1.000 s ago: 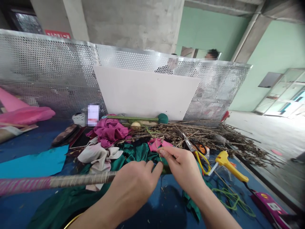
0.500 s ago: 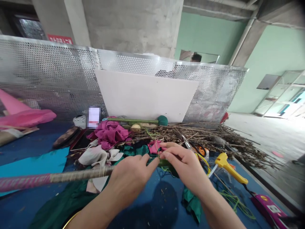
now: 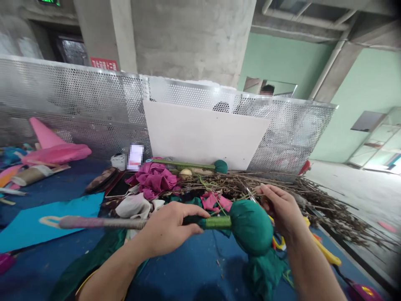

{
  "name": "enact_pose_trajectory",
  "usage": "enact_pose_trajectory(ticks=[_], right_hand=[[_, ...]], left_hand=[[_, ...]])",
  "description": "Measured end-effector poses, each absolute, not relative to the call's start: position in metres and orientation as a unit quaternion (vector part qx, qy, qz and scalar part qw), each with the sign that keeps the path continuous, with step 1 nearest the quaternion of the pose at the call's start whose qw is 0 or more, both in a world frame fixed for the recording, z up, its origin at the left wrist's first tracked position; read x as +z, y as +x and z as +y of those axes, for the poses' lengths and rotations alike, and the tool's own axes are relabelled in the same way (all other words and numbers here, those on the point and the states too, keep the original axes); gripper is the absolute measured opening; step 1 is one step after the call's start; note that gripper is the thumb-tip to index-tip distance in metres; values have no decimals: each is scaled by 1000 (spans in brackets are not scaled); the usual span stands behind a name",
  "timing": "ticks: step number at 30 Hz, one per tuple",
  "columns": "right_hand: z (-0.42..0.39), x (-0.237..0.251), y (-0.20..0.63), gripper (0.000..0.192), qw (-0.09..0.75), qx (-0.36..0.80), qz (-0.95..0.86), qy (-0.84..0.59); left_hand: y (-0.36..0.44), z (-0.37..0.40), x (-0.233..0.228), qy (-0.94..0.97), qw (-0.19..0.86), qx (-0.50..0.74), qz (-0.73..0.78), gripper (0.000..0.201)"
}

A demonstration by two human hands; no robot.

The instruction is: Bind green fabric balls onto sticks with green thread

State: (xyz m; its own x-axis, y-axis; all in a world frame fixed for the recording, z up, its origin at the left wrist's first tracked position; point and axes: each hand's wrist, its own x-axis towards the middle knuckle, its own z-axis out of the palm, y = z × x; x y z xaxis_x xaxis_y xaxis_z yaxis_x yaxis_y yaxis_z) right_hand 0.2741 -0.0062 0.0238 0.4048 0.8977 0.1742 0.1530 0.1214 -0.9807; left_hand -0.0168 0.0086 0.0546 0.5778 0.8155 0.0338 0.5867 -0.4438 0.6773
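My left hand (image 3: 172, 228) is closed round a wrapped stick (image 3: 123, 224) held level above the table. Its left part is bound in grey and mauve, ending in a pale loop; a bright green section shows right of my fingers. A round head covered in dark green cloth (image 3: 252, 228) sits at the right end, with loose green cloth (image 3: 266, 271) hanging beneath. Up beyond the head, my right hand (image 3: 282, 205) is closed in a pinch on a thin green string (image 3: 223, 201), partly hard to follow. Pink cloth (image 3: 209, 200) lies behind the stick.
Dry twigs (image 3: 328, 200), scissors (image 3: 247, 190) and a yellow glue gun (image 3: 327, 253) lie to the right. Magenta cloth (image 3: 156, 177), a lit phone (image 3: 135, 156) and blue sheet (image 3: 62, 221) are left. A white board (image 3: 203, 136) leans against a perforated metal screen (image 3: 109, 100).
My hands were close together at the stick; my right hand has moved up and right, away from it. The green round head has come into clear sight. The view has shifted left.
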Motion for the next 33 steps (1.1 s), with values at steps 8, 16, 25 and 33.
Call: enact_pose_trajectory(ticks=[8, 16, 25, 33], right_hand=[[0, 7, 252, 23, 459, 83, -588, -660], [-23, 0, 170, 42, 541, 281, -658, -442], [-49, 11, 168, 26, 606, 138, -690, -371], [-45, -7, 152, 43, 645, 280, -654, -279]], left_hand=[[-19, 2, 59, 585, 665, 310, 346, 63], [-16, 1, 57, 553, 703, 326, 308, 56], [-12, 10, 51, 543, 694, 338, 331, 63], [2, 7, 45, 540, 707, 315, 331, 40]])
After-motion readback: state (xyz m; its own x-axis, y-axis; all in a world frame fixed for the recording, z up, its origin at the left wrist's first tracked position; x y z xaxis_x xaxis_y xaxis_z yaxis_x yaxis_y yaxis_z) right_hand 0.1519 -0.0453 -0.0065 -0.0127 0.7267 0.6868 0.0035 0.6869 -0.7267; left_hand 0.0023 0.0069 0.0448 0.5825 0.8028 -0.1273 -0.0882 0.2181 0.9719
